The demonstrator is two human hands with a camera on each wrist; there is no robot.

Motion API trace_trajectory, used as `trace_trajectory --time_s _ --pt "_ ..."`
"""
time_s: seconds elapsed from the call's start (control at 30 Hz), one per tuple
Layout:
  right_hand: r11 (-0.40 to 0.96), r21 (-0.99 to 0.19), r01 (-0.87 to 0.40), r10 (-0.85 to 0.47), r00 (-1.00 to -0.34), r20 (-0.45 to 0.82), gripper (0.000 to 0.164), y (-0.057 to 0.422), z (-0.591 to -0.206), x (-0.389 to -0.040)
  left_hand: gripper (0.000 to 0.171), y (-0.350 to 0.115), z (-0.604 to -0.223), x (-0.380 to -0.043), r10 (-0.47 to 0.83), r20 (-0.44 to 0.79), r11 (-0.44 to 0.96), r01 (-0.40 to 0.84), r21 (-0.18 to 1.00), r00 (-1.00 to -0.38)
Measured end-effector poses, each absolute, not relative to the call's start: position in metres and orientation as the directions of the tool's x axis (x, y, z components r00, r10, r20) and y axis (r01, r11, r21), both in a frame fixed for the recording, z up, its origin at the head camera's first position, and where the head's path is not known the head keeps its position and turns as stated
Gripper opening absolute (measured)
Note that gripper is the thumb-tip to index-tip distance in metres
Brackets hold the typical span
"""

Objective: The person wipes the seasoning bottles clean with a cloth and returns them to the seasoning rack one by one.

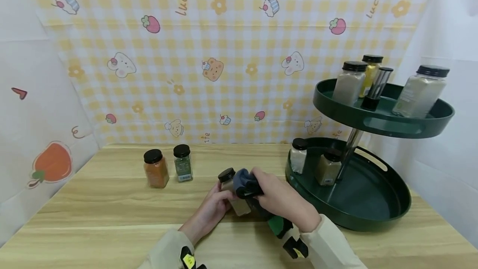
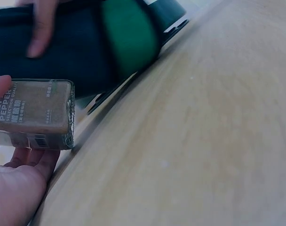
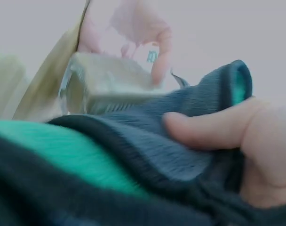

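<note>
A spice jar with a black lid (image 1: 226, 174) is in my left hand (image 1: 213, 207), tilted just above or on the table; the frames do not settle which. Its label, "salt pepper", reads clearly on the jar (image 2: 37, 106) in the left wrist view, where thumb and fingers grip it from both sides. My right hand (image 1: 275, 196) grips a dark blue cloth (image 1: 247, 182) with black edging and a green patch. The cloth (image 3: 180, 141) lies close against the jar's side, pinched under the thumb in the right wrist view. Whether it touches the glass is hard to tell.
An orange spice jar (image 1: 156, 171) and a green herb jar (image 1: 183, 165) stand at the back left. To the right, a two-tier dark green rack (image 1: 373, 206) holds several jars; a white-filled jar (image 1: 298, 157) is nearest on its lower tier.
</note>
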State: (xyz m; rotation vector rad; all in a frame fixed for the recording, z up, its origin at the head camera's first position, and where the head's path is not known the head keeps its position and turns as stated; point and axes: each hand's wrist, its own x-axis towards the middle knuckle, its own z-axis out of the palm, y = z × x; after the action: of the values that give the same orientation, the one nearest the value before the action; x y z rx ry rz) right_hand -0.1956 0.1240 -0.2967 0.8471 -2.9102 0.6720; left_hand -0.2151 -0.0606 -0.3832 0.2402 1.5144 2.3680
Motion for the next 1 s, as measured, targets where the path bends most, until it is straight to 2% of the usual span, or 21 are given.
trace_trajectory --time_s 0.17,0.33,0.5,0.63,0.7,0.9,1.0 --pt "0.701 -0.428 -0.571 -0.527 -0.819 0.228 0.036 0.121 -0.296 -0.195 0.066 -0.061 -0.383 -0.215 0.359 -0.030 -0.392 -0.180 0.902 -0.933" --pt "0.722 -0.425 -0.546 -0.552 -0.825 0.122 0.036 0.125 -0.293 -0.196 0.069 -0.063 -0.384 -0.215 0.364 -0.034 -0.384 -0.184 0.905 -0.931" --pt "0.794 -0.337 -0.505 -0.537 -0.843 -0.002 0.035 0.131 -0.294 -0.197 0.073 -0.061 -0.385 -0.216 0.374 -0.016 -0.373 -0.166 0.913 -0.927" --pt "0.814 -0.313 -0.489 -0.526 -0.850 -0.041 0.034 0.131 -0.293 -0.197 0.074 -0.062 -0.385 -0.216 0.380 -0.010 -0.368 -0.161 0.916 -0.925" --pt "0.806 -0.340 -0.485 -0.523 -0.852 -0.024 0.034 0.131 -0.293 -0.197 0.073 -0.062 -0.385 -0.215 0.376 -0.016 -0.373 -0.167 0.913 -0.927" --pt "0.700 -0.458 -0.549 -0.556 -0.821 0.134 0.041 0.128 -0.291 -0.197 0.066 -0.063 -0.385 -0.215 0.365 -0.026 -0.390 -0.178 0.903 -0.931" --pt "0.671 -0.476 -0.569 -0.571 -0.806 0.159 0.043 0.128 -0.291 -0.198 0.063 -0.062 -0.384 -0.216 0.365 -0.034 -0.391 -0.186 0.901 -0.930"
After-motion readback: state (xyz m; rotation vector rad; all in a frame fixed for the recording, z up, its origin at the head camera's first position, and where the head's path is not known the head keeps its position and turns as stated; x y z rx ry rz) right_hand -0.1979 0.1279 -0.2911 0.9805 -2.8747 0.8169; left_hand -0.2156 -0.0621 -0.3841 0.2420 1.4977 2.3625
